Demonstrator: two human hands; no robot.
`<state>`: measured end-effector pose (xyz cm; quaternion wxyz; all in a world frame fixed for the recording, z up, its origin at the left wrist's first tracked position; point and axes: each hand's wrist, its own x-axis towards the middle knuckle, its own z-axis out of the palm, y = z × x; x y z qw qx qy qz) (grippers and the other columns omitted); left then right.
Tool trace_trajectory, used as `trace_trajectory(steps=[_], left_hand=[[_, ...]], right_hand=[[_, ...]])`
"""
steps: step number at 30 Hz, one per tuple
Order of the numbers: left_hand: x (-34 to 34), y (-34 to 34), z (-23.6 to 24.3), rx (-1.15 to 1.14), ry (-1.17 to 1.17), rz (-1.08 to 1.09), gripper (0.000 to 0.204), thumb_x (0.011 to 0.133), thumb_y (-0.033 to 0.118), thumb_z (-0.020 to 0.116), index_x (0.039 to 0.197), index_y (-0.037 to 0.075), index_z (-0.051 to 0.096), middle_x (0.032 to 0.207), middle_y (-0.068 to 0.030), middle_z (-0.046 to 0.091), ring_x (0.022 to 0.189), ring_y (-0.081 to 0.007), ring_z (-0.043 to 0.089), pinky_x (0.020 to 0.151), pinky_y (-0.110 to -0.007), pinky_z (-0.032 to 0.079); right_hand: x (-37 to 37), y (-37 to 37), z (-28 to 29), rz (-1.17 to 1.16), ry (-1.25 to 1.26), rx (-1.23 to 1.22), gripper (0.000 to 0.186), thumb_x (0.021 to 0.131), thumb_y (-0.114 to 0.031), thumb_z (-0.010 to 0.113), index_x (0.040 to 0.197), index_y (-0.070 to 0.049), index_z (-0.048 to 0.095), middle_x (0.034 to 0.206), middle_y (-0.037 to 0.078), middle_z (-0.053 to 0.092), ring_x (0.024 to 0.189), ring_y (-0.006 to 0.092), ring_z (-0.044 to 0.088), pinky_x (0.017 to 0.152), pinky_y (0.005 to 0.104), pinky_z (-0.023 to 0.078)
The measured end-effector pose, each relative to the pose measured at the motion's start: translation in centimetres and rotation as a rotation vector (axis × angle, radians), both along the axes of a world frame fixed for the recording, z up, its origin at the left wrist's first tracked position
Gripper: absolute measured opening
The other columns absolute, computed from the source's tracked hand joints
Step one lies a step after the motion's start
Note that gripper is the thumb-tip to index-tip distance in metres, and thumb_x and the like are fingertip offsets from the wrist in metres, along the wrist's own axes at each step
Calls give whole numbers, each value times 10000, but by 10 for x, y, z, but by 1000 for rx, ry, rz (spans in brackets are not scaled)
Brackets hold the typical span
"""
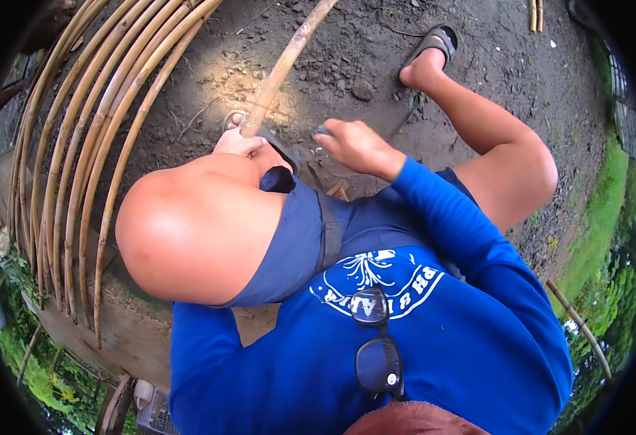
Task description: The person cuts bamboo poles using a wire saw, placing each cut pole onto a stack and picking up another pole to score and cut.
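Note:
A pale bamboo pole [289, 58] slants from the top edge down toward my lap. Closed around its near end is my left hand [237, 143], partly hidden beside my bent left leg. My right hand [360, 147] is closed to the right of the pole and apart from it. A small grey-blue piece [323, 131] pokes out of that fist toward the pole; the fingers cover the rest, so its kind cannot be made out. Beneath the pole, my left sandal [278, 148] shows in part.
Several long bamboo poles [126, 94] lie side by side on the left. Dark, pebbly soil [492, 58] spreads ahead, with a rounded stone [362, 90] in it. My right foot, in a sandal [445, 40], rests far right. Grass [597, 217] borders the right side.

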<state>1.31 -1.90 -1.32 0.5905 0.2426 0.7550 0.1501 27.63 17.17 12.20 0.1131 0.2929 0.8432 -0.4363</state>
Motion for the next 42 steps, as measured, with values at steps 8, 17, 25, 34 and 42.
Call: trace_trajectory(steps=[8,17,25,34,42], left_hand=[[-16,-3,112,-47,198,0,407,921,289,835,1191,62,632,1019,-204,773,899,-366,762,762,-481,591],[-56,5,5,-18,965,-232,497,978,365,771,1322,123,506,1096,-205,754,1034,-479,736,867,-594,578],[-81,28,-59,-122,703,-279,391,946,187,719,1288,75,568,1187,-268,749,1144,-471,716,952,-577,571],[-126,31,31,-41,781,-195,419,928,186,696,1322,91,590,1142,-297,744,1120,-490,711,951,-580,560],[-150,39,204,179,1037,-239,379,922,198,717,1260,54,629,1095,-318,746,1069,-513,710,917,-588,546]], right_hand=[[38,69,71,-214,113,74,321,1092,-327,642,1088,-6,666,777,177,652,695,295,640,671,446,504],[24,54,58,-205,198,59,253,1060,-262,667,1095,-12,666,835,232,694,781,454,688,700,496,520],[17,59,44,-190,141,85,250,1058,-257,673,1115,-14,664,867,257,704,842,490,691,712,525,522],[1,63,62,-144,196,170,236,1039,-259,676,1042,-35,601,842,257,689,838,497,676,722,589,507],[30,83,123,-197,362,262,236,1017,-186,715,1172,-21,653,835,245,699,814,468,697,701,534,518]])
